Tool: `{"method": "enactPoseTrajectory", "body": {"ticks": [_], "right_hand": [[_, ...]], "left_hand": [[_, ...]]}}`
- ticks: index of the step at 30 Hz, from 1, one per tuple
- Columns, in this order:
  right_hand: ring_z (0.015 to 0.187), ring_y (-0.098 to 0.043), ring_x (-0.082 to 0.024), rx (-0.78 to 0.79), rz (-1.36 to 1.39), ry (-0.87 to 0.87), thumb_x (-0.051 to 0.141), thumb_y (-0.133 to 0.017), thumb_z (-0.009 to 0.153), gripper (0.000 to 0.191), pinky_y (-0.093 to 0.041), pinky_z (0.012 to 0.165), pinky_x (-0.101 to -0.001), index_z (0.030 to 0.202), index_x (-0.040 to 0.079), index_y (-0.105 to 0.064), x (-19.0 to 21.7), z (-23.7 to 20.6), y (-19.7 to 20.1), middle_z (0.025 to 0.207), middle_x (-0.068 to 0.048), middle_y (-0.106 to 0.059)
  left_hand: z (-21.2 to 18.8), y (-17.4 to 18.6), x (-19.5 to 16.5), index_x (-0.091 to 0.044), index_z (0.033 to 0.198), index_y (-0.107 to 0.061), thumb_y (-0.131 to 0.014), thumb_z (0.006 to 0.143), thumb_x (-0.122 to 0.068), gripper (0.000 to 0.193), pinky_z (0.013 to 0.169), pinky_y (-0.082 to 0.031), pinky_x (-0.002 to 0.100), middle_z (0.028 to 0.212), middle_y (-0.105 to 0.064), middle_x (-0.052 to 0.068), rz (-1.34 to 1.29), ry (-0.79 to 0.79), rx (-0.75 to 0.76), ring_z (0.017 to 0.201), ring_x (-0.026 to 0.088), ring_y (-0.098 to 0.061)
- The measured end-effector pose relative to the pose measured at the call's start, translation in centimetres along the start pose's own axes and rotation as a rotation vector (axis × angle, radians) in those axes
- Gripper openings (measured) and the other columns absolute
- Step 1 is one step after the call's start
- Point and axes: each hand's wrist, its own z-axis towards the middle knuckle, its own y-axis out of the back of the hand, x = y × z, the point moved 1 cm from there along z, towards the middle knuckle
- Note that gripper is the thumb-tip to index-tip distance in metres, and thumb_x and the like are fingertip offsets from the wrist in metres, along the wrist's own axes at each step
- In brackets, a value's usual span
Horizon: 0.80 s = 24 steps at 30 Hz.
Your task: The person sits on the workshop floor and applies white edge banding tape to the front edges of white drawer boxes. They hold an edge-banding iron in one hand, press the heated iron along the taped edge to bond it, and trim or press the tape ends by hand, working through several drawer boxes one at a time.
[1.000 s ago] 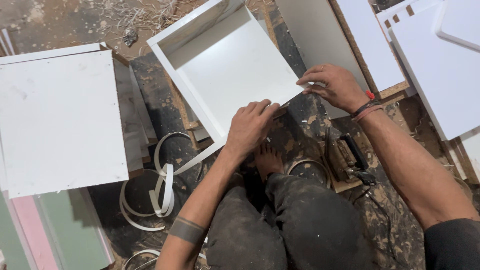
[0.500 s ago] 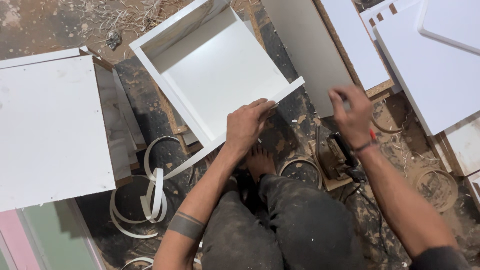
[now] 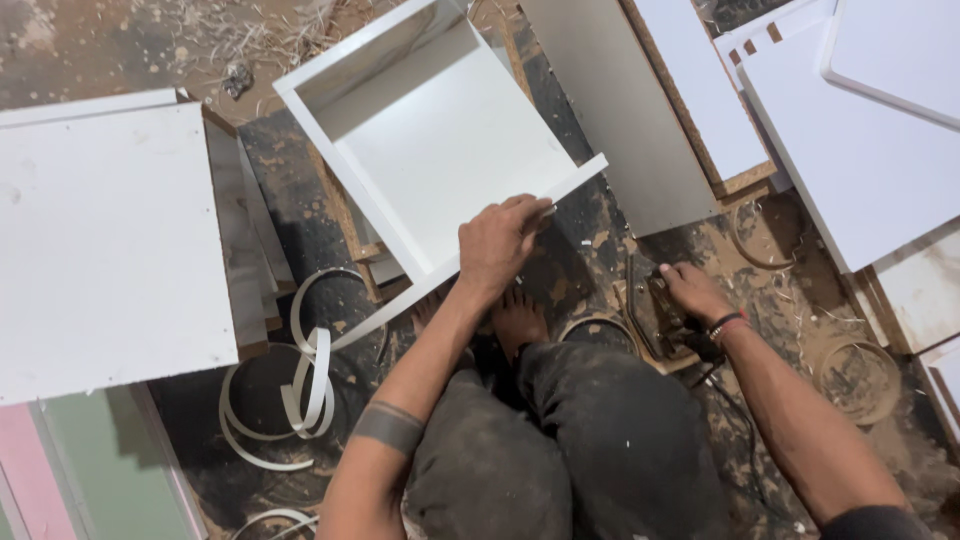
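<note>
Left hand [image 3: 505, 240] rests on the near edge of the white open box [image 3: 440, 150] — fingers curled over the front panel, pressing it down — the box lying open side up on the dusty floor [image 3: 120, 40] ahead of the person's knees. Right hand [image 3: 690, 292] is closed around a dark power tool [image 3: 665, 325] just right of the box; white edge-banding strip [image 3: 300, 390] coils at the left, beside a flat white panel [image 3: 100, 240].

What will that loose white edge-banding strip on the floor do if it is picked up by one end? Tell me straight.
The white edge-banding strip would probably flop and spring, since it lies in loose curling loops. It looks thin and ribbon-like, so likely very light. Its other end runs up under the left hand on the white open box, so it may drag rather than lift free.
</note>
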Motion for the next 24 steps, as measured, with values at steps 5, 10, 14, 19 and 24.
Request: {"method": "enactPoseTrajectory", "body": {"ticks": [5, 10, 14, 19, 24], "right_hand": [[0.101, -0.066, -0.038, 0.066, 0.022, 0.187, 0.046, -0.05, 0.101, 0.051, -0.05, 0.089, -0.0481, 0.115, -0.002, -0.064, 0.3, -1.8, -0.2, 0.108, -0.021, -0.069], [0.09, -0.063, -0.031, -0.038, -0.045, 0.248, 0.046, -0.046, 0.105, 0.049, -0.05, 0.083, -0.0469, 0.116, 0.001, -0.065, 0.8, -3.3, -0.4, 0.096, -0.017, -0.064], [0.073, -0.058, -0.02, -0.043, 0.132, 0.229, 0.048, -0.039, 0.107, 0.049, -0.048, 0.065, -0.0381, 0.115, 0.007, -0.065, 2.7, -4.6, 4.1, 0.085, -0.009, -0.06], [0.064, -0.051, -0.017, -0.132, 0.22, 0.406, 0.046, -0.04, 0.112, 0.05, -0.04, 0.056, -0.0334, 0.107, 0.003, -0.065, 9.4, -5.3, 10.0, 0.074, -0.003, -0.053], [0.07, -0.06, -0.026, -0.247, -0.003, 0.525, 0.042, -0.042, 0.111, 0.046, -0.047, 0.065, -0.0433, 0.109, 0.003, -0.066, 16.8, -1.8, 10.4, 0.078, -0.011, -0.063]], "left_hand": [[-0.5, 0.1, 0.2, -0.023, 0.11, -0.079, -0.067, 0.094, -0.022, 0.02, 0.063, -0.055, 0.039, 0.101, -0.077, -0.005, 0.008, 0.018, -0.01, 0.082, 0.022, -0.071], [-0.8, -0.1, 0.8, -0.024, 0.106, -0.08, -0.068, 0.093, -0.023, 0.018, 0.062, -0.055, 0.04, 0.099, -0.077, -0.005, 0.005, 0.013, -0.051, 0.081, 0.022, -0.071], [-0.9, -0.4, 1.0, -0.022, 0.108, -0.079, -0.067, 0.096, -0.025, 0.017, 0.061, -0.054, 0.04, 0.1, -0.077, -0.005, 0.005, 0.008, -0.027, 0.079, 0.023, -0.07], [-1.0, -0.2, 1.0, -0.021, 0.109, -0.079, -0.068, 0.095, -0.025, 0.019, 0.061, -0.054, 0.04, 0.1, -0.077, -0.004, 0.014, -0.015, -0.028, 0.081, 0.023, -0.07], [-1.0, -0.1, 1.0, -0.022, 0.11, -0.078, -0.068, 0.095, -0.026, 0.019, 0.062, -0.055, 0.04, 0.101, -0.077, -0.005, -0.009, -0.001, -0.013, 0.081, 0.022, -0.07]]}}
